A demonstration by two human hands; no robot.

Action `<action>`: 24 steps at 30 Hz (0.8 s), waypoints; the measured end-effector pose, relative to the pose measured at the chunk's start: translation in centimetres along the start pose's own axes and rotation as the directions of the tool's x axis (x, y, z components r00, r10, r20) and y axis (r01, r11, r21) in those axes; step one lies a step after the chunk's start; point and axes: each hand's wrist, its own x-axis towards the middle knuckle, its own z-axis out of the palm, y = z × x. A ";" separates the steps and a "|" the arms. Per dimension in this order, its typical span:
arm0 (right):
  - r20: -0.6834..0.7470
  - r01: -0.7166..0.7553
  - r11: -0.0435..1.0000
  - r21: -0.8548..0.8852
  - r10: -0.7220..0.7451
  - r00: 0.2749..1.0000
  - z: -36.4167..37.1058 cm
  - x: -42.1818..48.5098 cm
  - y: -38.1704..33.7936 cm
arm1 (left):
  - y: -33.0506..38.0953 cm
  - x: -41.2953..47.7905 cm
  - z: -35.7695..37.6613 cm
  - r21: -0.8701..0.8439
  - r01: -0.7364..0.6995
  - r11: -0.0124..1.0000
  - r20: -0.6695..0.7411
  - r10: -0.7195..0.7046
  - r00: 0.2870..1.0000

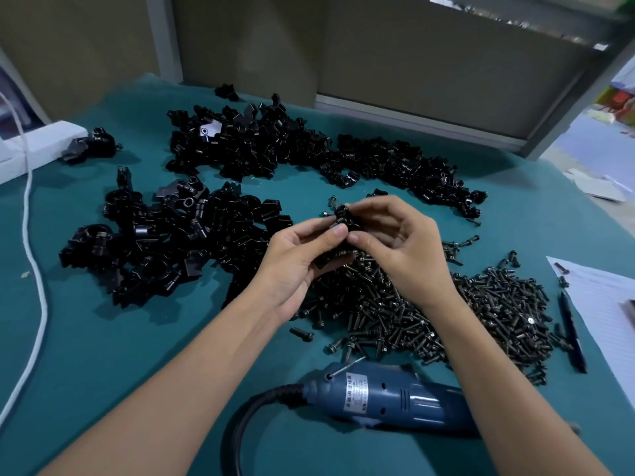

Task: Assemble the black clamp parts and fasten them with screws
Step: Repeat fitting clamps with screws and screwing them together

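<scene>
Both hands meet above the table with the clamp (343, 218) pinched between them. The left hand (302, 259) grips it from below, thumb on its near face, and the right hand (395, 242) curls round its far side. It stands roughly upright, its top poking above the fingertips. The screws (464, 314) lie heaped just beneath, nearer the right hand, so I'd expect that one to dip for a screw. The driver (395, 400) lies under the right forearm.
</scene>
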 end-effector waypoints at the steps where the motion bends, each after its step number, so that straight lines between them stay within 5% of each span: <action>1: -0.005 -0.014 1.000 0.002 0.014 1.000 0.1 0.0 0.0 | 0.0 0.0 0.0 -0.002 -0.001 1.000 -0.006 0.001 1.000; 7: -0.042 0.014 0.997 -0.071 -0.017 0.999 0.4 0.0 -0.2 | 0.4 0.1 0.0 -0.034 -0.020 0.999 -0.004 0.020 1.000; 12: -0.189 -0.024 0.948 -0.317 -0.038 0.981 -0.4 0.2 0.3 | 1.6 0.4 -0.3 -0.170 -0.074 0.983 -0.032 0.069 0.997; 16: -0.001 -0.110 0.863 -0.493 0.126 0.992 -0.6 0.1 0.8 | 2.3 0.6 -0.8 -0.218 -0.118 0.969 -0.067 0.106 0.992; 24: 0.132 -0.051 0.734 -0.677 0.190 0.973 -0.3 0.2 1.1 | 2.7 0.6 -1.0 -0.221 -0.155 0.963 -0.094 0.137 0.986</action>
